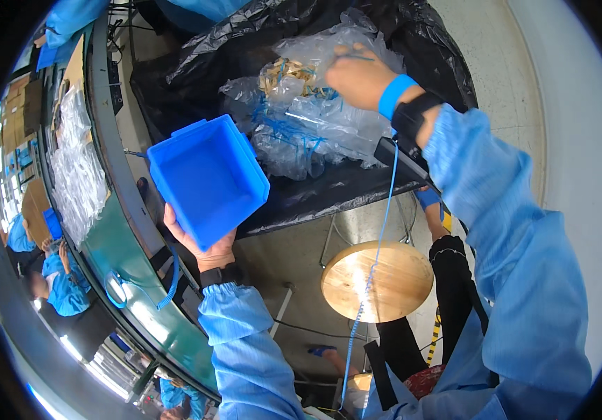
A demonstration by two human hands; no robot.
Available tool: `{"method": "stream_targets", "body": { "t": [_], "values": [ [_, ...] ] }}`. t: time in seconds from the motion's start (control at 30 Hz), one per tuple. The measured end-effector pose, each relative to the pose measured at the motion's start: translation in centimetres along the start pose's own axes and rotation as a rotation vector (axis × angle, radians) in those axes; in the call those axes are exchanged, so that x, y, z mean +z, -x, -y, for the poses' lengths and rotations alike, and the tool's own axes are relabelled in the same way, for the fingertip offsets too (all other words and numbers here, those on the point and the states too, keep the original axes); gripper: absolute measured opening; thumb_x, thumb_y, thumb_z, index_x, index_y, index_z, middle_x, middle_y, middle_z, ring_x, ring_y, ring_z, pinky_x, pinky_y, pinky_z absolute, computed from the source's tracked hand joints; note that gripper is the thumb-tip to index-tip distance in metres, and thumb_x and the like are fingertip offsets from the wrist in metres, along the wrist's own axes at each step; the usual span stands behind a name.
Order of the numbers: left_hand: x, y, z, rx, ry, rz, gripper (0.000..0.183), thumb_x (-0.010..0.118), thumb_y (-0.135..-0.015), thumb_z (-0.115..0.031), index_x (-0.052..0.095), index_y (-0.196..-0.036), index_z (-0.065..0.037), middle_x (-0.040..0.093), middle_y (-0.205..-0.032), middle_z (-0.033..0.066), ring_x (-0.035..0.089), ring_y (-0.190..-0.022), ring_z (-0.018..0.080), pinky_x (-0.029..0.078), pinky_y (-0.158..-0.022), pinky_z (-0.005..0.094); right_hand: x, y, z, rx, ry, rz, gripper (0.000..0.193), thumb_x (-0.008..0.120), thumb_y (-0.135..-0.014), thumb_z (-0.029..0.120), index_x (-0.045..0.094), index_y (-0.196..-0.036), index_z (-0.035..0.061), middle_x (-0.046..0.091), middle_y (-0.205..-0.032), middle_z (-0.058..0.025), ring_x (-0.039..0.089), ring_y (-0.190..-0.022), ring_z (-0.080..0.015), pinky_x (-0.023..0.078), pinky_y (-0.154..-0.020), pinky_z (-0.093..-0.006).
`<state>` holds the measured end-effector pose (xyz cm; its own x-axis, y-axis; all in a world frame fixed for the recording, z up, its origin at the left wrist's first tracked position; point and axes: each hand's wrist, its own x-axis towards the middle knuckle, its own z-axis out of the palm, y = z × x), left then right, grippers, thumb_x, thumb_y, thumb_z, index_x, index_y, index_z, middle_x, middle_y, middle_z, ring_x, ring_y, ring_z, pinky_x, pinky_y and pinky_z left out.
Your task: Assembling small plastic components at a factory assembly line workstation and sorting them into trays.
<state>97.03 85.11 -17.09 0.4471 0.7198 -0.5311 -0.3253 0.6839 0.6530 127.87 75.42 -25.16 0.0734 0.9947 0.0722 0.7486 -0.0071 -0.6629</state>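
My left hand grips an empty blue plastic bin from beneath, its open side tilted up toward me. Ahead and to the right, my right hand is over a heap of crumpled clear plastic bags, fingers curled. Whatever those fingers hold, if anything, is hidden by the hand and the film. Blue strips and small tan pieces lie among the bags. Under the heap spreads a black plastic liner. A blue band with a coiled blue cord circles my right wrist.
A round wooden stool stands below the liner's near edge. At left runs a green-topped workbench with clear plastic bags on it. Beyond it sit co-workers in blue. A pale wall rises at right.
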Motion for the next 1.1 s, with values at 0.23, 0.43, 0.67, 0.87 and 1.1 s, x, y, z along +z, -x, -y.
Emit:
{"method": "stream_targets", "body": {
  "t": [0.23, 0.43, 0.67, 0.87, 1.1],
  "values": [
    [3.0, 0.8, -0.1, -0.046, -0.035, -0.063, 0.06, 0.054, -0.077, -0.047, 0.044, -0.123, -0.009, 0.051, -0.117, 0.0108, 0.049, -0.106, 0.0282, 0.04, -0.092, 0.0454, 2.2, -1.9, 12.3, -0.59, 0.188, 0.089, 0.011, 0.054, -0.069, 0.015, 0.061, -0.075, 0.0069, 0.06, -0.085, -0.0044, 0.055, -0.087, -0.0205, 0.041, -0.077, -0.0335],
    [2.9, 0.4, 0.0, -0.081, -0.202, -0.083, 0.065, 0.052, -0.076, -0.053, 0.042, -0.126, -0.012, 0.048, -0.123, 0.0115, 0.047, -0.11, 0.0283, 0.04, -0.092, 0.0488, 5.2, -2.0, 11.3, -0.546, 0.389, -0.229, 0.024, 0.05, -0.074, 0.024, 0.067, -0.083, 0.0082, 0.062, -0.098, -0.0068, 0.053, -0.097, -0.0235, 0.037, -0.087, -0.0368],
    [3.1, 0.7, -0.4, 0.044, -0.037, -0.037, 0.065, 0.052, -0.076, -0.052, 0.042, -0.125, -0.01, 0.049, -0.12, 0.0115, 0.048, -0.107, 0.0289, 0.038, -0.093, 0.0476, 2.0, -0.3, 10.2, -0.719, 0.097, -0.11, 0.008, 0.059, -0.063, 0.019, 0.064, -0.065, 0.0131, 0.06, -0.075, -0.0021, 0.056, -0.078, -0.0183, 0.04, -0.067, -0.0328],
    [3.6, 1.4, 0.2, 0.141, 0.028, -0.066, 0.063, 0.053, -0.074, -0.05, 0.045, -0.124, -0.012, 0.049, -0.121, 0.0094, 0.047, -0.109, 0.0284, 0.038, -0.094, 0.0482, 1.3, 1.3, 6.6, -0.192, 0.354, -0.186, 0.005, 0.058, -0.065, 0.012, 0.061, -0.064, 0.0086, 0.06, -0.072, -0.0069, 0.059, -0.075, -0.0246, 0.046, -0.065, -0.0366],
    [2.6, 0.8, 0.3, 0.178, -0.026, -0.015, 0.062, 0.05, -0.075, -0.053, 0.048, -0.12, -0.009, 0.052, -0.117, 0.0097, 0.049, -0.106, 0.0276, 0.04, -0.092, 0.0433, 1.7, 0.6, 16.0, -0.168, -0.515, -0.453, 0.03, 0.061, -0.08, 0.033, 0.057, -0.077, 0.0031, 0.053, -0.077, -0.0104, 0.054, -0.072, -0.0274, 0.042, -0.063, -0.0383]
  ]
}}
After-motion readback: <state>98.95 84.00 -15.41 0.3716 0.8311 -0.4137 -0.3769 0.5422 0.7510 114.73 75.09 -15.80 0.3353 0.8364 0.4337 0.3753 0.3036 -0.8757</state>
